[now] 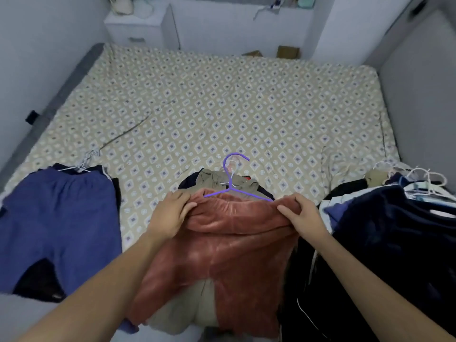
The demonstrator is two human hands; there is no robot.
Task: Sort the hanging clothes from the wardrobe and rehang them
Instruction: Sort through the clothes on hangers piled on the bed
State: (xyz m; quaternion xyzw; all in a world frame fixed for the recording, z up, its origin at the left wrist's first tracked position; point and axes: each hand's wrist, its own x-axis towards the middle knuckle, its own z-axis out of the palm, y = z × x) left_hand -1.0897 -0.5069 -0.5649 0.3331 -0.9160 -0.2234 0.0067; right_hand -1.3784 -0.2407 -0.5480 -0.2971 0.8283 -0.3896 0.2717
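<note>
A rust-pink velvet garment [229,245] lies on the middle pile at the bed's near edge, on a purple hanger [232,178] whose hook points away from me. My left hand [170,213] grips the garment's top left corner. My right hand [299,215] pinches its top right corner. Under it lies a beige-olive garment [217,181]. Blue trousers [59,225] on a white hanger lie to the left. A heap of dark clothes [389,230] with several white hangers [424,180] lies to the right.
The bed [209,107] with a diamond-patterned cover stretches ahead. A white nightstand [138,30] stands at the far left corner, cardboard boxes [287,51] behind the bed. Walls close in on both sides.
</note>
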